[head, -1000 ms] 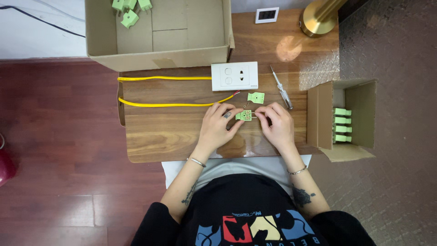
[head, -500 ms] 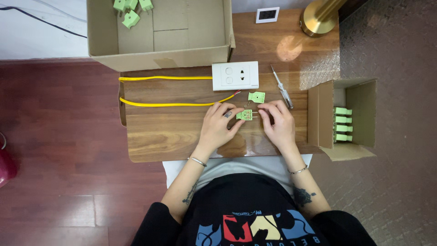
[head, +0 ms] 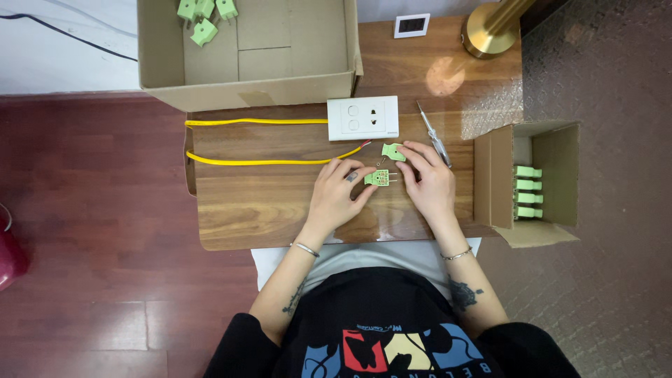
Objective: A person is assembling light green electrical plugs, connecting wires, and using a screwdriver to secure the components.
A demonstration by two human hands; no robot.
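The left hand (head: 337, 192) pinches a small green plastic plug with metal prongs (head: 379, 178), holding it low over the brown wooden surface (head: 259, 203); its long way runs left to right and its prongs point right, toward the right hand (head: 428, 183), whose fingers curl loosely and touch a second small green plastic piece (head: 393, 151) lying just above. Near them lie a thin screwdriver (head: 434, 134), a white wall socket plate (head: 362, 117) and a yellow wire (head: 259, 143). The small cardboard box on the right (head: 556, 175) holds a neat row of green plugs (head: 528, 192), and the big cardboard box at the top (head: 294, 49) holds a few loose green plugs (head: 205, 15) in its far corner.
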